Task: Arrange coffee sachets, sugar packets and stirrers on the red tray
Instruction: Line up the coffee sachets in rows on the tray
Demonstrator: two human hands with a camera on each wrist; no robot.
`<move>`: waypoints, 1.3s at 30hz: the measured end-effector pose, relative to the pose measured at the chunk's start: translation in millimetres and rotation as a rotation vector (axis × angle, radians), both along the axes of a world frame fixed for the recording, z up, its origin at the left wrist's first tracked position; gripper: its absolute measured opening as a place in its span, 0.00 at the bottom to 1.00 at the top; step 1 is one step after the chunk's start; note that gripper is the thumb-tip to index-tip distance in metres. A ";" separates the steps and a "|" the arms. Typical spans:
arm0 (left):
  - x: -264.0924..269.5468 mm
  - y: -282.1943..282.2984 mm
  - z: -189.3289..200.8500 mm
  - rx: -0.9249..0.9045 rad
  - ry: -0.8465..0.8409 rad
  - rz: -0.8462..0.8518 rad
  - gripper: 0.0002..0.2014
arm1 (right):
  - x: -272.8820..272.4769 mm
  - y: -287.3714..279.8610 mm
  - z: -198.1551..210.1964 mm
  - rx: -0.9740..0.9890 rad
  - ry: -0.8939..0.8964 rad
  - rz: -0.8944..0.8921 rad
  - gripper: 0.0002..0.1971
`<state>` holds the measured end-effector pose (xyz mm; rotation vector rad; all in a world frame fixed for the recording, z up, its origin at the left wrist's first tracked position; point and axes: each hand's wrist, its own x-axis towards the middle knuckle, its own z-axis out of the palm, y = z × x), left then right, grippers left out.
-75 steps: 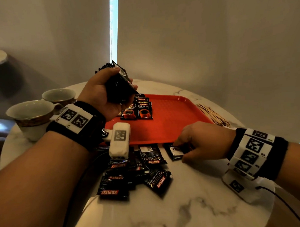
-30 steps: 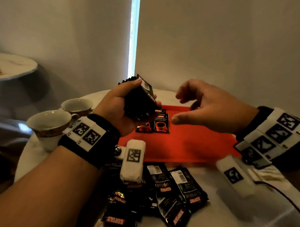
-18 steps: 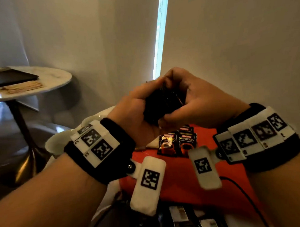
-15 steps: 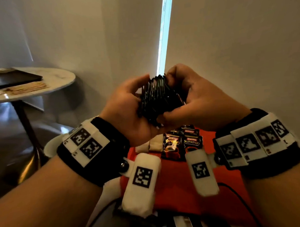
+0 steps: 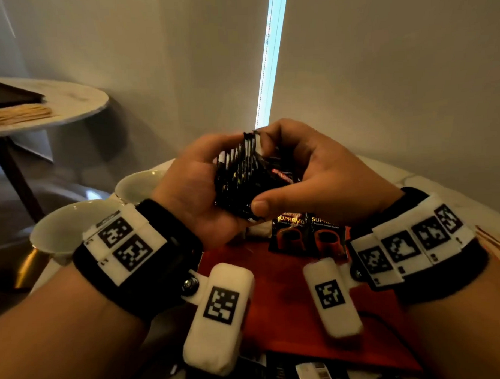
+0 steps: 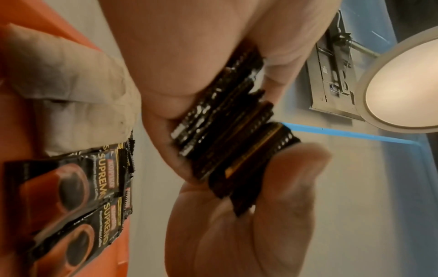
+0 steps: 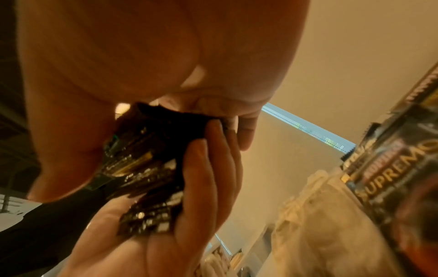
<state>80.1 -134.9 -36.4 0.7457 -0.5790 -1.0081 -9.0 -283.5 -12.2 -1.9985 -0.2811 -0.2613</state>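
Both forearms are bare, no sleeves. Each wrist wears a wide black band [image 5: 138, 267] carrying white blocks printed with black square codes: two on the left, four on the right band [image 5: 415, 246]. A rounded white pod [image 5: 219, 318] hangs off the left band on a bracket with a silver screw (same on the right), each bearing one code. A thin black cable [image 5: 389, 326] trails from the right pod [image 5: 332, 297].

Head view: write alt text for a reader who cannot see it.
Both hands, left hand and right hand, grip a fanned stack of black coffee sachets above a red tray where two sachets lie. Two white cups stand to the left.
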 end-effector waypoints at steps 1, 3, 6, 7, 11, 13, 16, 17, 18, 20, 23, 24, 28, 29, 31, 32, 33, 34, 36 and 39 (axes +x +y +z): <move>-1.8 1.2 0.8 -0.012 0.008 -0.002 0.22 | 0.1 1.0 -2.8 0.013 0.001 0.014 0.32; -3.1 1.1 -0.5 0.006 0.009 0.052 0.19 | 2.0 2.1 -8.2 0.085 -0.019 0.031 0.26; -6.7 2.7 -1.4 -0.019 0.006 0.084 0.16 | 8.3 -2.1 -11.0 0.139 -0.024 -0.022 0.18; -6.9 3.3 -1.7 -0.017 0.012 0.101 0.16 | 9.7 -4.2 -10.6 0.120 -0.022 -0.056 0.19; -1.8 4.9 -4.2 0.038 0.025 0.181 0.25 | 8.9 -8.8 -11.2 -0.111 -0.130 -0.166 0.31; 1.6 6.2 -5.0 0.046 0.016 0.204 0.28 | 5.5 -7.7 -11.9 -0.212 -0.153 -0.159 0.31; 7.6 7.9 -4.8 0.051 0.009 0.201 0.21 | 4.5 -8.0 -13.6 -0.282 -0.125 -0.161 0.31; 9.3 9.1 -4.8 0.058 0.003 0.202 0.18 | 4.7 -7.1 -14.5 -0.273 -0.121 -0.166 0.28; 10.4 9.6 -3.2 0.068 -0.002 0.200 0.14 | 4.9 -6.8 -14.4 -0.253 -0.126 -0.175 0.27; 11.3 10.2 -1.5 0.092 0.002 0.197 0.10 | 4.9 -8.0 -16.2 -0.214 -0.142 -0.183 0.25; 11.8 10.1 -2.3 0.127 0.024 0.199 0.11 | 4.6 -9.8 -20.7 -0.175 -0.146 -0.161 0.23; 13.2 10.3 -3.1 0.130 0.021 0.192 0.10 | 5.2 -10.3 -22.0 -0.165 -0.136 -0.155 0.23; 16.0 12.8 -2.3 0.122 0.009 0.189 0.13 | 9.3 -8.9 -24.6 -0.061 -0.149 -0.158 0.19; 16.2 13.2 -1.5 0.122 0.019 0.200 0.12 | 10.3 -8.8 -24.7 -0.018 -0.165 -0.173 0.16; 13.6 13.0 -1.1 0.144 0.041 0.237 0.09 | 11.0 -7.7 -25.7 0.002 -0.173 -0.232 0.10; 12.3 12.9 -1.3 0.151 0.040 0.257 0.06 | 10.9 -7.0 -25.9 -0.014 -0.171 -0.262 0.09; 10.7 12.5 -1.8 0.161 0.025 0.281 0.07 | 10.9 -6.8 -26.4 -0.021 -0.168 -0.287 0.09; 8.8 11.8 -2.1 0.171 0.007 0.298 0.11 | 10.5 -6.5 -26.0 -0.022 -0.169 -0.316 0.09; 7.0 10.2 -2.7 0.185 -0.009 0.309 0.15 | 9.9 -6.3 -25.5 -0.003 -0.185 -0.390 0.07; 7.2 10.1 -0.6 0.222 -0.058 0.333 0.04 | 11.6 -9.9 -27.3 0.098 -0.243 -0.546 0.07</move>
